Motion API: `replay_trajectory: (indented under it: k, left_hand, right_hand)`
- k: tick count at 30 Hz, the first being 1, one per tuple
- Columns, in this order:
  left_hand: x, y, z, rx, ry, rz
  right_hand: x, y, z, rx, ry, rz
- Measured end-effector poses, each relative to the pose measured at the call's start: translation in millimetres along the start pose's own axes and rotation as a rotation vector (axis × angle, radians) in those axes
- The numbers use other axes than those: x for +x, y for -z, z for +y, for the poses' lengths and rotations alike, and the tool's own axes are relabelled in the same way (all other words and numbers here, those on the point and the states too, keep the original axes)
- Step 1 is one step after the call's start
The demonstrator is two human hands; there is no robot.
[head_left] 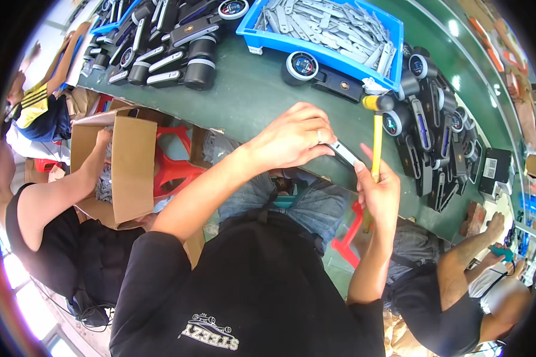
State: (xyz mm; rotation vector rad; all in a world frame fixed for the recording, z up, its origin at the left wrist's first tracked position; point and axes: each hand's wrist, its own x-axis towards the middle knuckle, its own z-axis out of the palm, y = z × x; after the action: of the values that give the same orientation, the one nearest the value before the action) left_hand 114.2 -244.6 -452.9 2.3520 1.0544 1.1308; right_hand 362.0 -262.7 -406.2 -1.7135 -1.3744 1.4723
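Black-shirted torso fills the near view. Above it, left hand [292,140] and right hand [380,193] each have their fingers pinched shut on one end of a flat grey strip [343,153] at the green table [262,95] edge. Risk: strip slips, or the yellow mallet [377,140] beside it gets knocked off.

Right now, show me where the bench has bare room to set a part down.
Bare green bench lies between the black parts pile, the blue bin and the left hand. Right of the mallet it is crowded with black housings.
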Motion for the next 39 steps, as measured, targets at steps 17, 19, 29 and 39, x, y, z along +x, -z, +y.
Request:
replay_trajectory:
  k: [17, 19, 29, 39]
  left_hand:
    - [-16, 17, 12, 0.231, 0.086, 0.011]
    - [-5, 18, 19, 0.273, 0.028, 0.031]
    - [4, 5, 16, 0.265, -0.104, -0.152]
    - [4, 8, 15, 0.256, -0.092, -0.141]
  right_hand:
    - [23, -16, 8, 0.3, -0.142, -0.152]
    - [24, -16, 12, 0.321, -0.129, -0.165]
    - [9, -20, 13, 0.173, -0.046, -0.015]
    - [-111, 12, 24, 0.196, 0.038, -0.013]
